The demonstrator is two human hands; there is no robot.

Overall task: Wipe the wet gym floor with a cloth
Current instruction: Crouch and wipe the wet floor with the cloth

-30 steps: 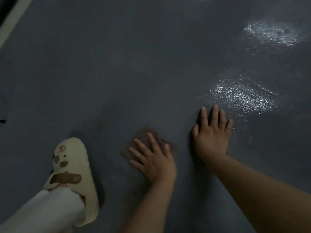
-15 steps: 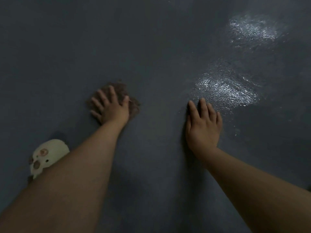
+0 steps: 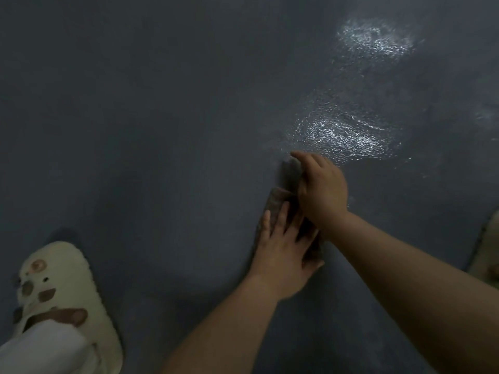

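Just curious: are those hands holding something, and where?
The left hand presses flat on the brown cloth; the right hand overlaps its far end. A real grip cannot be told.

Left hand [image 3: 280,255] and right hand [image 3: 321,190] press a crumpled brown cloth [image 3: 278,203] onto the dark grey floor [image 3: 162,130], near a glistening wet patch [image 3: 343,136].

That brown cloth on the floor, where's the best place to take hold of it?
Probably the far end of the brown cloth, reaching from above: it lies flat with that end bare, while the left hand presses the near part and the right hand crosses its right edge.
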